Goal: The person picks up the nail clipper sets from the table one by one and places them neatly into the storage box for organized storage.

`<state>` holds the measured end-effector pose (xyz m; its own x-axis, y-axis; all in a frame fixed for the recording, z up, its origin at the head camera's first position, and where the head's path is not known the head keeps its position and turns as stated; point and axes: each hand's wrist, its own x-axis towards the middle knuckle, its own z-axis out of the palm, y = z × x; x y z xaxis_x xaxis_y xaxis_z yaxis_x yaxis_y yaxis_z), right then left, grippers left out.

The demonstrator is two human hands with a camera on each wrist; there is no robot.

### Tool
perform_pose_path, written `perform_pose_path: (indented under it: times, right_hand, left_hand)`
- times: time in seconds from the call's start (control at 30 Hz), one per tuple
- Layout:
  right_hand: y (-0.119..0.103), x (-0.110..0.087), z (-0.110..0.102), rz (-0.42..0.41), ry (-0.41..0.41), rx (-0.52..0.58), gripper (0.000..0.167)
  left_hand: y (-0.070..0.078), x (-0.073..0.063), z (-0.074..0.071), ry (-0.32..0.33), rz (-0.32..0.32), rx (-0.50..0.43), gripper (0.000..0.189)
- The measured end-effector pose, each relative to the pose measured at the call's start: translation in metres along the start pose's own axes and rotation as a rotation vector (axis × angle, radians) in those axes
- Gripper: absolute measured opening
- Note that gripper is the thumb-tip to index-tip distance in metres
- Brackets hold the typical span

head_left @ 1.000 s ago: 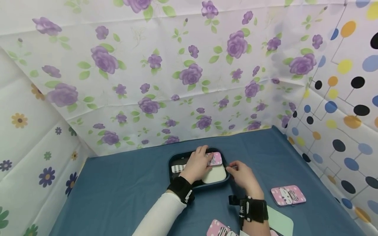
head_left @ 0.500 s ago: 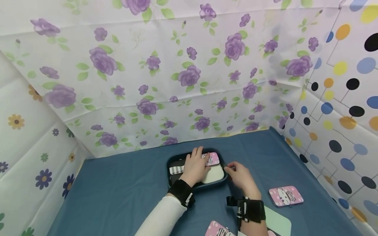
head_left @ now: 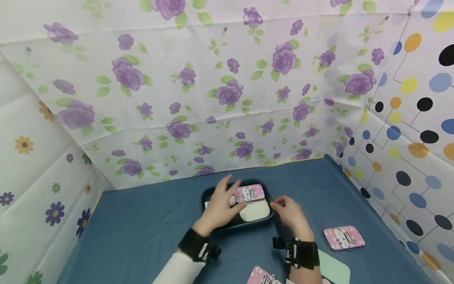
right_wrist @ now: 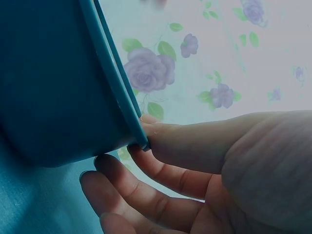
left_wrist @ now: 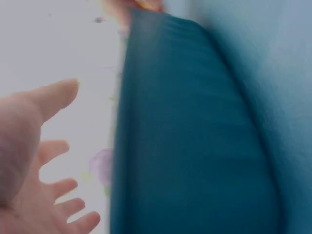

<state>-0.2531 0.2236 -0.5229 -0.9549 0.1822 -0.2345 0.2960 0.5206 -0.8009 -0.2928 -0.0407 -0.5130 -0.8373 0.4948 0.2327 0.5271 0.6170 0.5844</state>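
A dark blue rounded bin (head_left: 241, 227) stands on the table and holds several flat cases. Inside, a pink case with a cartoon print (head_left: 252, 193) lies at the back right, in front of it a cream case (head_left: 255, 211). My left hand (head_left: 217, 206) hovers over the bin's left half with fingers spread, holding nothing and hiding part of the contents. In the left wrist view the left hand (left_wrist: 24, 151) is apart from the bin's wall (left_wrist: 190, 136). My right hand (right_wrist: 195, 170) pinches the bin's rim (right_wrist: 114, 78) between thumb and fingers at the right end.
To the right lies another pink case (head_left: 344, 238). A pale green case (head_left: 334, 267) is partly under the right forearm, and one more pink case (head_left: 260, 277) is cut off at the lower edge. Patterned sheets (head_left: 198, 98) enclose the blue table (head_left: 149, 228).
My left hand has let go of the pink case in the bin and moved left, its fingers spreading. The right hand has stayed on the rim.
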Motion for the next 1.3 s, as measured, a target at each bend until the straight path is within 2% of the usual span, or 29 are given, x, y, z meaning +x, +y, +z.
perform_pose_path:
  times: [0.1, 0.2, 0.27, 0.37, 0.47, 0.6, 0.73, 1.0, 1.17, 1.23, 1.3]
  right_hand:
    - [0.002, -0.001, 0.0, 0.002, -0.004, 0.008, 0.032]
    - [0.003, -0.001, -0.001, 0.005, 0.001, 0.0, 0.033]
    - [0.002, -0.001, -0.002, 0.0, 0.004, -0.01, 0.034]
    - [0.001, -0.002, -0.001, -0.002, -0.001, -0.02, 0.035]
    - [0.0, -0.003, 0.002, -0.006, -0.006, -0.022, 0.035]
    - [0.0, -0.004, 0.005, -0.004, -0.002, -0.021, 0.035]
    - [0.0, -0.005, 0.005, -0.007, -0.001, -0.017, 0.036]
    - [-0.002, -0.006, 0.003, -0.023, 0.006, -0.022, 0.033]
    - [-0.004, -0.009, 0.002, -0.032, 0.001, -0.065, 0.038]
    - [-0.006, -0.013, 0.0, -0.049, 0.013, -0.102, 0.044]
    - [-0.011, -0.019, -0.002, -0.076, 0.03, -0.138, 0.051]
  left_hand:
    - [-0.008, -0.031, -0.016, 0.211, -0.031, -0.13, 0.07]
    - [-0.016, -0.056, -0.024, 0.377, -0.117, -0.246, 0.062]
    - [-0.022, -0.068, -0.026, 0.44, -0.206, -0.337, 0.059]
    - [-0.029, -0.081, -0.022, 0.501, -0.344, -0.481, 0.055]
    - [-0.036, -0.089, -0.015, 0.551, -0.444, -0.586, 0.051]
    - [-0.047, -0.092, 0.0, 0.553, -0.465, -0.665, 0.043]
    - [-0.054, -0.094, 0.013, 0.513, -0.452, -0.705, 0.028]
    - [-0.055, -0.093, 0.015, 0.425, -0.465, -0.75, 0.03]
    - [-0.054, -0.092, 0.007, 0.37, -0.502, -0.701, 0.032]
    - [-0.053, -0.091, 0.003, 0.356, -0.5, -0.621, 0.03]
    - [-0.051, -0.091, -0.001, 0.352, -0.486, -0.499, 0.027]
